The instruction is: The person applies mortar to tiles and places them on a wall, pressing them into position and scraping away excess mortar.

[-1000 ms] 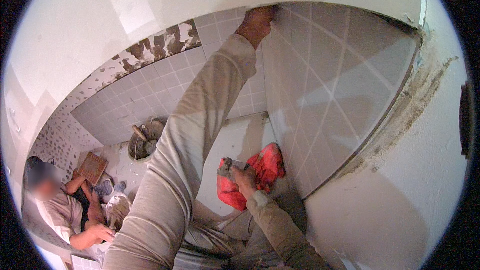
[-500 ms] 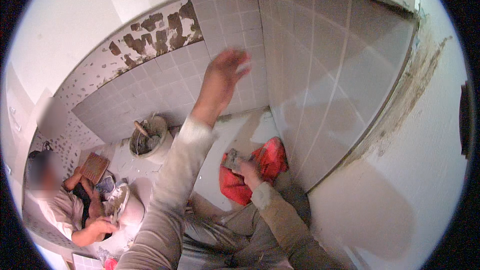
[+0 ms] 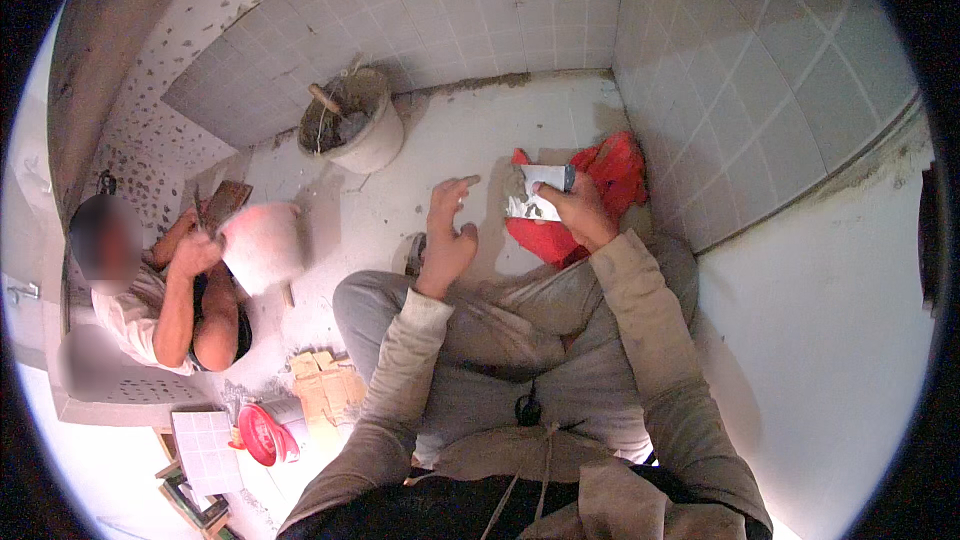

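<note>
My right hand [image 3: 585,212] grips a wide metal scraper [image 3: 537,192] with a dark back edge, its bright blade smeared with grey paste. Below the scraper a red cloth [image 3: 622,172] lies bunched up by the right wall, partly hidden by that hand. My left hand [image 3: 448,240] is raised over the floor in front of my knee, fingers apart and holding nothing. Some way beyond it stands a pale bucket [image 3: 372,148] of grey mortar, with a wooden-handled tool [image 3: 323,97] sticking out.
To the left a co-worker [image 3: 165,310] squats, holding a brown board [image 3: 228,202] beside another pale bucket [image 3: 262,252]. Behind them lie a red pail [image 3: 268,435], a tile sheet [image 3: 207,452] and cardboard pieces [image 3: 325,390]. Tiled walls [image 3: 740,70] meet in the far right corner.
My left hand has come down from in front of the tiled wall. My right hand still holds the scraper, now turned with its bright face showing. The view has tilted downward. The co-worker has raised their hands.
</note>
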Demonstrator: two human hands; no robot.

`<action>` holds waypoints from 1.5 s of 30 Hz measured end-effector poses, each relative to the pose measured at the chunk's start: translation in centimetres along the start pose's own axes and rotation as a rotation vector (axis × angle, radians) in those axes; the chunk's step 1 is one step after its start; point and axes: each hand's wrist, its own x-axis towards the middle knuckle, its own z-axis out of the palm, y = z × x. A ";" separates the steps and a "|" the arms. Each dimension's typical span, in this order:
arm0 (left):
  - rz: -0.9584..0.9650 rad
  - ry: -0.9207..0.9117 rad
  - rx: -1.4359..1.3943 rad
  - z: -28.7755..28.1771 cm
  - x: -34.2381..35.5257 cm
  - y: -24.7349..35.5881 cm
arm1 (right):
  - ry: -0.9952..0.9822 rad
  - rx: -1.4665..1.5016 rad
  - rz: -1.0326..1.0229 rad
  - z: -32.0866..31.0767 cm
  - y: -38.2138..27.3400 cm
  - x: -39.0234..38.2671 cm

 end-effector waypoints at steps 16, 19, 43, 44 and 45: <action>0.168 -0.175 0.321 0.8 -3.1 -1.3 | -0.027 0.004 0.029 0.9 2.3 -1.8; 0.129 -0.209 0.334 1.0 -3.5 -1.2 | 0.013 -0.081 -0.008 0.7 3.0 -1.9; -0.380 -0.124 -0.591 3.0 -2.2 -3.6 | 0.272 0.041 0.061 0.0 1.9 -1.1; -0.439 -0.108 -0.684 2.8 -2.1 -2.8 | 0.288 0.134 0.081 -0.1 1.6 -1.6; -0.422 -0.123 -0.787 2.4 -1.4 -2.3 | 0.246 0.194 0.083 -0.5 1.8 -1.4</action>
